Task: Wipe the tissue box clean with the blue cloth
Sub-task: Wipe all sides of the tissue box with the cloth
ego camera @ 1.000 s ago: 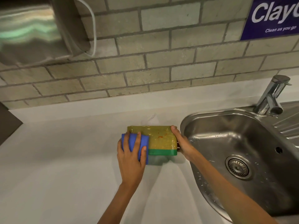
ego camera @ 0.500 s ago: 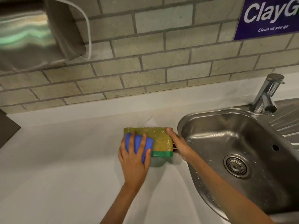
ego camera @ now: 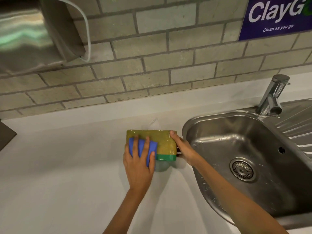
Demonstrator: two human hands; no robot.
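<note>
The tissue box is yellow-green with a green band along its bottom, and it stands on the white counter just left of the sink. A white tissue pokes up behind it. My left hand lies flat with spread fingers, pressing the folded blue cloth against the left part of the box's near face. My right hand grips the box's right end, thumb on the top corner. The cloth's lower part is hidden under my palm.
A steel sink with a drain and a tap sits right of the box. A metal dispenser with a white cable hangs on the brick wall at upper left. A blue sign is at upper right.
My left hand slid the blue cloth a short way right and back across the box's near face. The red specks seen on the face a second ago no longer show. My right hand kept its grip.
</note>
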